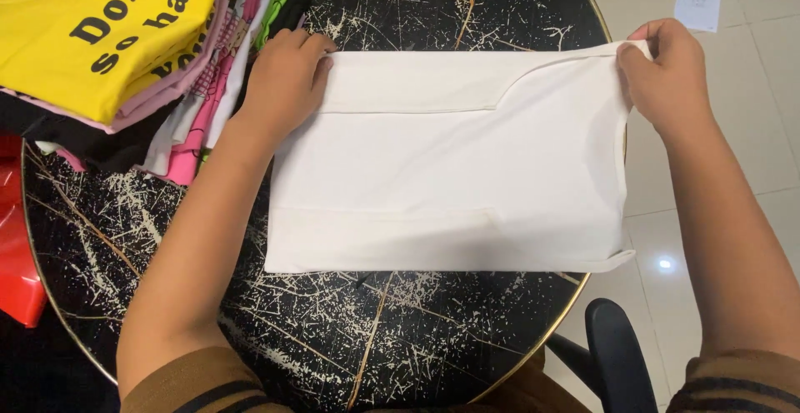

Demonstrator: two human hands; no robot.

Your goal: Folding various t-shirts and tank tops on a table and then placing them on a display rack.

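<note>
Both hands pinching shirt far edge — taut

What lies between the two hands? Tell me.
In the head view, the folded white garment spans the whole stretch: the left hand grips its far-left corner, the right hand its far-right corner.

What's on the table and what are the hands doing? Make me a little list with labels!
Table: round, black marble look with pale cracks and a gold rim
Main thing: white folded garment, lying flat on the table
Left hand: pinching the garment's far left corner
Right hand: pinching the garment's far right corner, at the table's edge
Nearby: pile of folded shirts at the far left, yellow one on top, pink and green ones beneath
Floor: pale tiles with a paper sheet
Chair: black armrest at the near right
</note>
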